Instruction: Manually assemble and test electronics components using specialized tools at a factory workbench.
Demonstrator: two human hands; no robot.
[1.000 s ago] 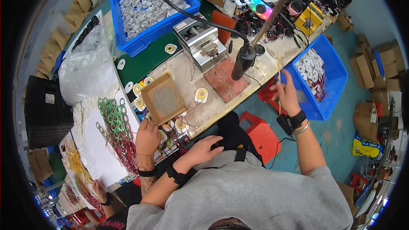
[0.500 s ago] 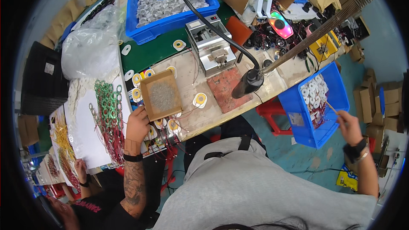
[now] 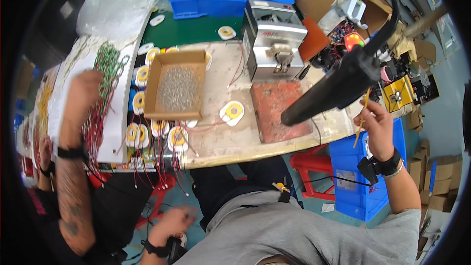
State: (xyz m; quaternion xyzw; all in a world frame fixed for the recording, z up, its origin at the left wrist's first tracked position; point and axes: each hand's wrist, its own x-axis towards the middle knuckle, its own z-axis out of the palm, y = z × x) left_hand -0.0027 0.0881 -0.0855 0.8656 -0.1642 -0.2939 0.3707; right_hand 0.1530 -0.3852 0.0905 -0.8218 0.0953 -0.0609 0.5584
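My right hand (image 3: pixel 377 121) is closed around a thin yellow stick (image 3: pixel 362 126), held upright above the blue bin (image 3: pixel 363 186) at the table's right end. My left hand (image 3: pixel 175 220) hangs low beside my lap, below the table edge. Motion smears its fingers, and I cannot see anything held. Nearest above it, red wires dangle over the edge from white pads with yellow rings (image 3: pixel 178 139). One such pad (image 3: pixel 232 113) lies apart on the table. An open cardboard box (image 3: pixel 203 86) of small metal pieces stands behind the row.
A co-worker's hand (image 3: pixel 84 95) is over green coils with red wires (image 3: pixel 109 68) at left. A grey machine (image 3: pixel 277 34) stands behind a red plate (image 3: pixel 279 110). A black hose nozzle (image 3: pixel 333 86) hangs over the plate. A red stool (image 3: pixel 314 174) is beside the bin.
My right hand has risen out of the blue bin with the stick. My left hand has come into view. The co-worker's hand has moved from the cardboard box to the green coils. My view has shifted.
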